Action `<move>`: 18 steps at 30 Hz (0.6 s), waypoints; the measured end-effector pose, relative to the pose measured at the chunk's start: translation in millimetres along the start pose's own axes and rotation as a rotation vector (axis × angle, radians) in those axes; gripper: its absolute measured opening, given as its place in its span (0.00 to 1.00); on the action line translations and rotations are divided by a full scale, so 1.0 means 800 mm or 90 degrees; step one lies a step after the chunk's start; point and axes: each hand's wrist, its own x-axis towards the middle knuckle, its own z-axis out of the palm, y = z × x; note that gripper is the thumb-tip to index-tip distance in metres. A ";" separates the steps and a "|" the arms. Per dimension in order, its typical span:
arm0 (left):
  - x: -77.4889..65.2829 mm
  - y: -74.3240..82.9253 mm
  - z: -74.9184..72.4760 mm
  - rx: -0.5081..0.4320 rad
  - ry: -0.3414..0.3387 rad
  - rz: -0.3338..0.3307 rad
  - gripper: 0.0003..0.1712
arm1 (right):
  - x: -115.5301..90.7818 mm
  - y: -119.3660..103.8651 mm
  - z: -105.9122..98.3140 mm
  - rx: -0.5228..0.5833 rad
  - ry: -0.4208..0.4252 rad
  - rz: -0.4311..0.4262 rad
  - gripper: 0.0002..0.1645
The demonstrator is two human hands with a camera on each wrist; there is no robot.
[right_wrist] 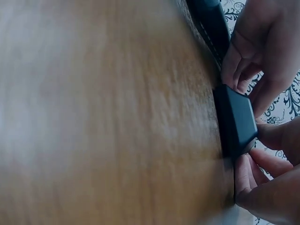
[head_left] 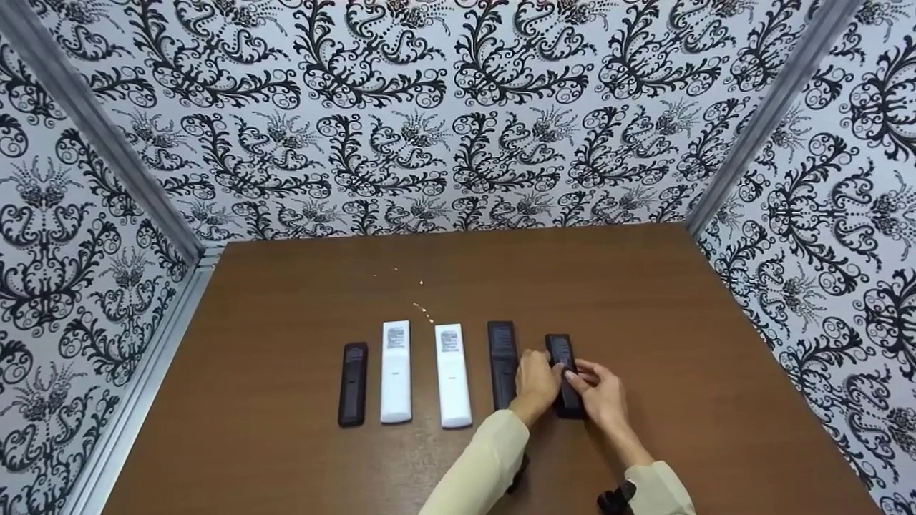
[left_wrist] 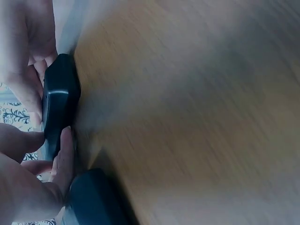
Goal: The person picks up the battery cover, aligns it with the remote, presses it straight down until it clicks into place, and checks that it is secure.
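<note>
A black remote control (head_left: 564, 379) lies at the right end of a row on the brown table, its labelled back facing up. From its left side my left hand (head_left: 538, 383) grips it, thumb on top and fingers along the edge. On the opposite side my right hand (head_left: 603, 395) pinches it between thumb and fingers. In the right wrist view, the near end of this black remote (right_wrist: 240, 117) sits between both hands. Just left of my left hand is a second black remote (head_left: 503, 357), partly hidden by that hand and sleeve.
Farther left lie two white remotes, one (head_left: 452, 379) beside the other (head_left: 396, 375), then a smaller black remote (head_left: 352, 386). All rest back up, roughly parallel. Patterned walls (head_left: 458, 129) enclose the table (head_left: 286, 286) at the back and sides.
</note>
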 end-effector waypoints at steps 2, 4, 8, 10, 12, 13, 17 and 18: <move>0.000 0.000 -0.002 -0.015 -0.001 0.013 0.08 | 0.000 0.001 -0.001 -0.001 0.007 -0.005 0.21; 0.001 0.000 -0.003 -0.035 -0.002 0.024 0.09 | -0.001 0.001 -0.003 -0.005 0.016 -0.009 0.22; 0.002 0.001 -0.007 -0.072 -0.013 0.033 0.15 | -0.001 0.001 -0.006 -0.006 0.021 -0.007 0.22; 0.002 0.000 -0.009 -0.092 -0.028 0.035 0.17 | -0.001 0.001 -0.008 -0.004 0.022 0.000 0.22; 0.001 -0.004 -0.012 -0.111 -0.045 0.037 0.17 | -0.001 0.001 -0.009 -0.001 0.024 0.006 0.21; 0.001 -0.006 -0.014 -0.116 -0.049 0.044 0.17 | -0.001 0.001 -0.009 0.000 0.026 0.008 0.20; 0.000 -0.020 -0.031 -0.097 -0.039 0.105 0.17 | 0.001 -0.001 -0.010 -0.011 0.037 0.006 0.18; 0.000 -0.024 -0.037 -0.090 -0.032 0.123 0.16 | 0.002 -0.002 -0.010 -0.016 0.042 -0.001 0.17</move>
